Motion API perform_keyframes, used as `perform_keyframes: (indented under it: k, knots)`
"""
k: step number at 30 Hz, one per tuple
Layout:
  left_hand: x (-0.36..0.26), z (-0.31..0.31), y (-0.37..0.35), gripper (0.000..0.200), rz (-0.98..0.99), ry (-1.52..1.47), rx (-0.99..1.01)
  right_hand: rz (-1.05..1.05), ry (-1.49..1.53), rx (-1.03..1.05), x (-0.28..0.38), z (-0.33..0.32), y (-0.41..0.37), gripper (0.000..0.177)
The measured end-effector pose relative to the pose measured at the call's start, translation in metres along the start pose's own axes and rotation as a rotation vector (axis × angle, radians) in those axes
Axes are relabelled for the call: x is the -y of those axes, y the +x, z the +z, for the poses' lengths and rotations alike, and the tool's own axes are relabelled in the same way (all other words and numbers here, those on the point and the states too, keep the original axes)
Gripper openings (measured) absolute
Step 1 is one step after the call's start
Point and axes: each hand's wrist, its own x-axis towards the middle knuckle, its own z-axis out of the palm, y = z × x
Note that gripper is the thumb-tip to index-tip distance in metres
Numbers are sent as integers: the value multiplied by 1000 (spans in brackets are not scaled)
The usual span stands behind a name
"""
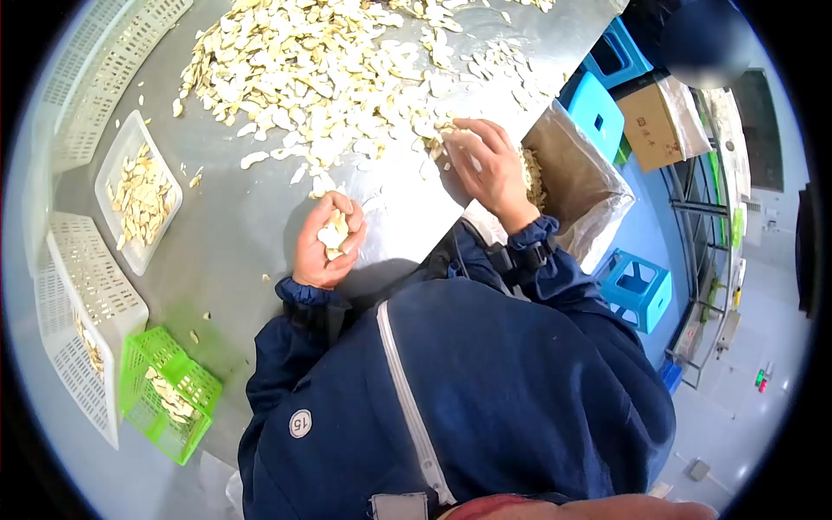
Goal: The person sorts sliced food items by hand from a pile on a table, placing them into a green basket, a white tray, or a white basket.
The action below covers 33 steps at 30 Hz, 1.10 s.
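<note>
Pale dried slices (334, 74) lie in a wide, loose pile on the metal table (234, 199). Several slices rest in the curled fingers of my left hand (328, 241), palm up, at the near edge of the pile. To the right, my right hand (490, 169) is over the table's edge side, its fingers extended and slightly bent, the tips beside a few slices at the pile's right end. Whether those tips touch a slice is hard to tell.
A white tray (176, 189) of slices, white perforated baskets (104, 269) and a green basket (173, 368) stand at the left. At the right are a lined container (585, 173) with slices, blue stools (637, 290), a cardboard box (650, 130) and a metal rack (702, 208).
</note>
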Motion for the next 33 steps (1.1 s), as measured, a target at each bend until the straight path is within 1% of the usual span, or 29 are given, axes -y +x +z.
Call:
perform_keyframes:
  k: [3,4,5,7,8,11,12,15,16,19,20,24,27,28,31,32,33]
  knots:
    - [-1,1,0,28,6,-3,-1,-124,-16,163,9,-8,-9,22]
    - [0,1,-1,28,9,-8,-4,-120,-49,189,6,-7,-11,22]
    - [0,0,-1,28,7,-16,-5,-76,-25,154,-9,1,-11,22]
    - [0,-2,-2,29,3,-29,-6,75,-48,1,-31,7,-3,22]
    - [-1,-3,-2,30,6,-30,3,66,-163,-74,-39,9,4,22]
    - [0,-3,-1,30,-2,-30,17,71,-30,-37,-34,16,36,23]
    - [0,-2,-1,30,-3,-27,12,26,-56,-30,-37,22,46,28]
    - [0,-3,-2,30,1,-23,2,87,-173,-61,-37,41,69,34]
    - [-1,-3,-2,30,5,-22,2,98,-210,-12,-37,41,71,37]
    - [0,-4,-3,30,19,-23,-8,144,-68,77,-34,34,69,36]
    - [0,-5,-4,29,15,-26,-4,185,-21,71,-30,27,62,32]
    - [-1,-2,0,29,-20,-29,17,182,-60,72,-44,12,38,20]
    - [-1,-3,2,29,-38,-20,28,198,-29,13,-42,13,47,19]
    - [-2,-3,2,29,-38,-17,31,202,26,-3,-39,19,53,21]
    - [-2,2,0,27,-15,21,-32,259,-12,39,-22,39,81,27]
    - [-1,2,-1,27,-10,17,-30,213,-135,42,-25,50,85,30]
    - [-1,1,-1,27,-4,13,-26,226,-130,94,-26,53,89,30]
